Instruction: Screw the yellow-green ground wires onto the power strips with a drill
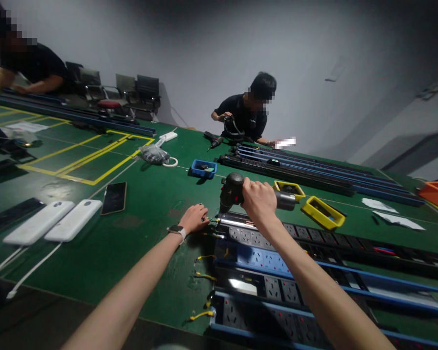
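Observation:
A black power drill (232, 190) is gripped in my right hand (260, 198), its tip pointing down at the left end of the farthest socket strip (306, 233) in the near row. Beside that end, my left hand (195, 218) has its fingers bent around the short wires there; what they pinch is too small to make out. Below it lie a blue socket strip (257, 256) and more black and blue strips, with short yellow wires (204, 275) sticking out of their left ends.
Beyond the drill are yellow bins (324, 213), a blue bin (203, 168) and another drill (215, 141). A phone (114, 198) and white power banks (73, 219) lie left on the green table (149, 272). One person works across the table, another at far left.

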`<state>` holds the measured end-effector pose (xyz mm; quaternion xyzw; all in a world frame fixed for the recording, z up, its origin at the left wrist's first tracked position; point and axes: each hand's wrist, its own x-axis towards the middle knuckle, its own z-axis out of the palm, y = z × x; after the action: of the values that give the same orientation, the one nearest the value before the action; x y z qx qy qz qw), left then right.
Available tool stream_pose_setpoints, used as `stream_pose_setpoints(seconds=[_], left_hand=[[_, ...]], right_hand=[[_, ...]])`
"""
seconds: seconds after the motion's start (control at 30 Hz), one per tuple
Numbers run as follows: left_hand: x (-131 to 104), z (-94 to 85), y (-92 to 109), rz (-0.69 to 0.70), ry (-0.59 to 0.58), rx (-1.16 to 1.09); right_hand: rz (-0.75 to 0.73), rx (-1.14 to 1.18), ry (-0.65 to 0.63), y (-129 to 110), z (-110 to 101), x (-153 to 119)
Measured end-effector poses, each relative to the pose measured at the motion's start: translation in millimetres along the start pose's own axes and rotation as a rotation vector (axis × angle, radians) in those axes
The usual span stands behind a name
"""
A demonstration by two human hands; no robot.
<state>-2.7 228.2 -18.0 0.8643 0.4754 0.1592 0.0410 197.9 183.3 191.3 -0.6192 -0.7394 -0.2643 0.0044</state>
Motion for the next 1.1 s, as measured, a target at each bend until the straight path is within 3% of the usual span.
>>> stream_pose_setpoints(seconds=[0.5,1.1], left_hand=[[0.7,3.2,-1.5,0.005,-0.003,0.012],[-0.3,-2.6,-1.7,0.032,-0.043,0.007]], right_hand=[[-0.004,-0.004,0.019,-4.9,-2.1,0.6],[0.017,0.026,-0.047,-4.8,-6.1,0.1]])
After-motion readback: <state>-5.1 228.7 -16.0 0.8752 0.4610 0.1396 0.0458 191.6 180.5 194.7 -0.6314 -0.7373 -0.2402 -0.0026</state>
